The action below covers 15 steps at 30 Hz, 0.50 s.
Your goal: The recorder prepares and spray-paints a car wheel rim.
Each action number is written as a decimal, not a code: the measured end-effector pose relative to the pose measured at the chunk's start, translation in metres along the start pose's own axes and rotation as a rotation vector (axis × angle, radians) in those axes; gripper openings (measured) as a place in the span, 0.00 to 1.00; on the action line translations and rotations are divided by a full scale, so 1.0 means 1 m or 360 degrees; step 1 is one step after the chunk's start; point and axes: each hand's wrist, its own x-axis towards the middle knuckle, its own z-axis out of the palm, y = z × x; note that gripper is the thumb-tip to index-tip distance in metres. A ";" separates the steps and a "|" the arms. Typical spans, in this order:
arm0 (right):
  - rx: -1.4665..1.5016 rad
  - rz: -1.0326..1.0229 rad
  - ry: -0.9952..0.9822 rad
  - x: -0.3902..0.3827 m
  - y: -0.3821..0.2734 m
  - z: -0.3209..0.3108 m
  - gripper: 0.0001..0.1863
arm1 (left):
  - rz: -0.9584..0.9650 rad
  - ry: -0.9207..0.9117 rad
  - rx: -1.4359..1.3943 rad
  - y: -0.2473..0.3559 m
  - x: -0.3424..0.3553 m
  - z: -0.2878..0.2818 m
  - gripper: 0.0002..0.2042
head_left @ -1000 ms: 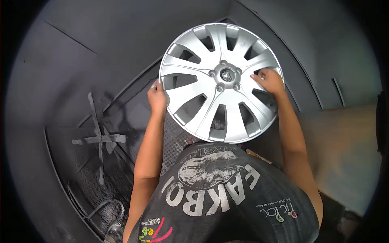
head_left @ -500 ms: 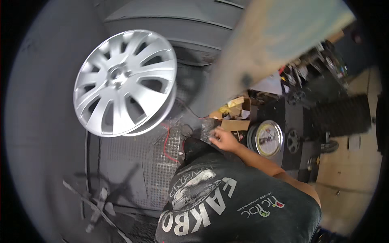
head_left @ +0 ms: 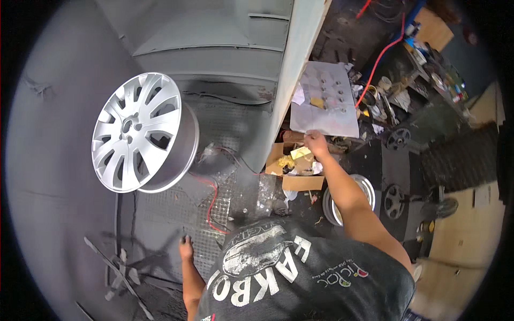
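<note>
My right hand (head_left: pixel 317 144) reaches forward to the front edge of a pale, flat sheet (head_left: pixel 324 120) with rows of small round pieces on it. Its fingers are curled; what lies between them, if anything, is hidden. Low on the left, my left hand (head_left: pixel 186 247) hangs over the grimy floor with its fingers drawn in. Something dark shows at those fingertips, too small to name. A silver multi-spoke car wheel (head_left: pixel 152 144) is held up at the left, tilted, away from both hands. Its support is mostly hidden behind it.
An open cardboard box (head_left: pixel 302 183) with crumpled scraps stands below the sheet. A pale upright panel edge (head_left: pixel 300 59) divides the grey booth from a cluttered bench (head_left: pixel 409 80). A red hose (head_left: pixel 212 206) crosses the floor. A cross-shaped stand (head_left: pixel 122 267) sits lower left.
My view has turned rightward, and the wheel sits farther left in it. My right hand has moved forward to the pale sheet. My left hand has come into view. The panel no longer blurs across the bench.
</note>
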 end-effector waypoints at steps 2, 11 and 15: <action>0.0033 -0.0033 -0.0020 0.049 -0.018 0.000 0.25 | -0.0049 -0.0218 0.0297 0.046 -0.039 0.061 0.24; -0.0952 -0.0745 -0.0040 0.210 -0.044 0.047 0.38 | -0.0034 -0.0623 0.0871 0.076 -0.225 0.213 0.23; -0.1172 -0.0755 -0.0481 0.262 -0.013 0.022 0.35 | -0.0262 -0.0237 0.0583 0.067 -0.306 0.191 0.24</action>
